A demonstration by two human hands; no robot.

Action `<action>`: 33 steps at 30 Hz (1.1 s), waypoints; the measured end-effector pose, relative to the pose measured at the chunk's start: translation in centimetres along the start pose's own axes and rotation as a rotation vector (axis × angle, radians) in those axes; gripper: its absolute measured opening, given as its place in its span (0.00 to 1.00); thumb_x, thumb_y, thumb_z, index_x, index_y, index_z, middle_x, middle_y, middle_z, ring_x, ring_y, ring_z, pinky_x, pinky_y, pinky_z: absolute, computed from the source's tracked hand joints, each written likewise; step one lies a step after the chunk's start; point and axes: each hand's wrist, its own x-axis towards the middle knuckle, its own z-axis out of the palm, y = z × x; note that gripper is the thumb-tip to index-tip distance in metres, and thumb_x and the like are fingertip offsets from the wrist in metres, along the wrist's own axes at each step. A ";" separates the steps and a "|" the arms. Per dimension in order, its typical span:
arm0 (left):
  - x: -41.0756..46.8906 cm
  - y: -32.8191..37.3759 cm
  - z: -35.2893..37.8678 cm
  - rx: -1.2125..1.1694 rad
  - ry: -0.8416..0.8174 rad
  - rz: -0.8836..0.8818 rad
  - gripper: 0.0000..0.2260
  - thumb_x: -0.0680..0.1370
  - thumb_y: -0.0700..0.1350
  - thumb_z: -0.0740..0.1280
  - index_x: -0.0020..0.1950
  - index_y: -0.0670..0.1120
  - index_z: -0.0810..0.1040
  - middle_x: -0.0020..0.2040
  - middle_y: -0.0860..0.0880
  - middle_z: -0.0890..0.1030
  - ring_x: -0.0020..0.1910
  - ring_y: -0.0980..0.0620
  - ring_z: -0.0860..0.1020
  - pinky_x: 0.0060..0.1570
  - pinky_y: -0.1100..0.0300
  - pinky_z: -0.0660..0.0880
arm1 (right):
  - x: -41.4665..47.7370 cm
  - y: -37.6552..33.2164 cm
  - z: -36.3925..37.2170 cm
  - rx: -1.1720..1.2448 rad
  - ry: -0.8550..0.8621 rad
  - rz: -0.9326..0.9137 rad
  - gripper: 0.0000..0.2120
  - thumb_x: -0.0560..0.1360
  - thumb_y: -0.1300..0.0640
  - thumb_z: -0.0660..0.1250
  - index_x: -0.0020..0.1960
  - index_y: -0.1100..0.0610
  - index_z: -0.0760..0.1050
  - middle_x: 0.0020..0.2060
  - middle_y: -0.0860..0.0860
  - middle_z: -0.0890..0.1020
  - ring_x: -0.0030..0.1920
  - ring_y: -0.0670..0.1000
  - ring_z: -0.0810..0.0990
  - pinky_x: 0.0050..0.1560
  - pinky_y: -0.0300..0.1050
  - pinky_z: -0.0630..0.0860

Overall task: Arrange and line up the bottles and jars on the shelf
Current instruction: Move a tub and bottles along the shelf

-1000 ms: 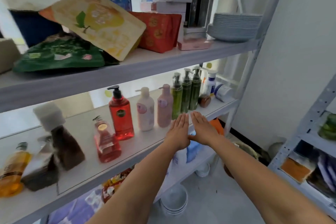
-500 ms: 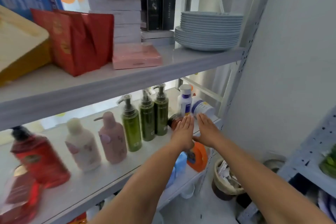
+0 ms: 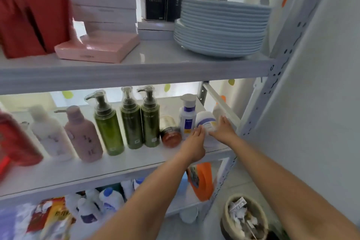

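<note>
Fingers straight and close together, left hand and right hand apparently against the white jar, forearms outstretched.

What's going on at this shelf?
A person is tidying the middle shelf. The left hand and right hand, fingers straight, flank a tilted white jar at its right end. Left of it are a white bottle, a brown-lidded jar, then three green pump bottles in a row.

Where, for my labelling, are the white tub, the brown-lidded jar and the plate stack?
white tub (image 3: 205, 120): head view, its blue-banded side.
brown-lidded jar (image 3: 171, 138): head view, middle of its lid.
plate stack (image 3: 222, 27): head view, rims at mid-height.
</note>
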 end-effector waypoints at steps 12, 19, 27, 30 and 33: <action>4.8 -0.7 1.1 -0.830 0.088 -0.566 0.15 0.79 0.54 0.62 0.47 0.42 0.75 0.50 0.39 0.80 0.48 0.43 0.79 0.56 0.47 0.78 | 4.7 0.0 -2.0 0.346 -0.247 0.288 0.22 0.80 0.59 0.59 0.71 0.66 0.62 0.68 0.63 0.70 0.59 0.59 0.71 0.66 0.51 0.67; 5.2 -1.3 1.9 -1.008 0.018 -0.515 0.28 0.74 0.60 0.67 0.59 0.37 0.76 0.48 0.44 0.80 0.47 0.48 0.79 0.51 0.56 0.78 | 5.2 1.8 -1.9 0.704 -0.520 0.433 0.29 0.72 0.57 0.72 0.69 0.63 0.65 0.62 0.57 0.73 0.67 0.58 0.70 0.68 0.50 0.67; 6.6 0.0 1.5 -1.002 0.068 -0.449 0.17 0.75 0.45 0.70 0.62 0.43 0.75 0.53 0.47 0.79 0.54 0.50 0.76 0.55 0.57 0.71 | 6.4 4.0 -1.3 0.925 -0.407 0.180 0.31 0.66 0.72 0.72 0.67 0.62 0.68 0.53 0.58 0.80 0.57 0.57 0.78 0.64 0.53 0.74; 7.2 0.4 1.6 -0.942 0.070 -0.411 0.15 0.77 0.44 0.67 0.63 0.44 0.74 0.57 0.46 0.79 0.55 0.50 0.75 0.56 0.58 0.70 | 6.7 5.0 -0.8 1.008 -0.357 0.138 0.36 0.65 0.73 0.73 0.69 0.62 0.64 0.55 0.58 0.79 0.59 0.58 0.77 0.64 0.55 0.73; 7.5 0.5 2.1 -0.848 0.124 -0.394 0.13 0.78 0.43 0.65 0.62 0.42 0.73 0.56 0.43 0.79 0.57 0.47 0.76 0.57 0.57 0.71 | 6.7 5.3 0.0 1.028 -0.274 0.081 0.41 0.64 0.73 0.74 0.72 0.59 0.60 0.59 0.57 0.76 0.61 0.57 0.76 0.64 0.56 0.73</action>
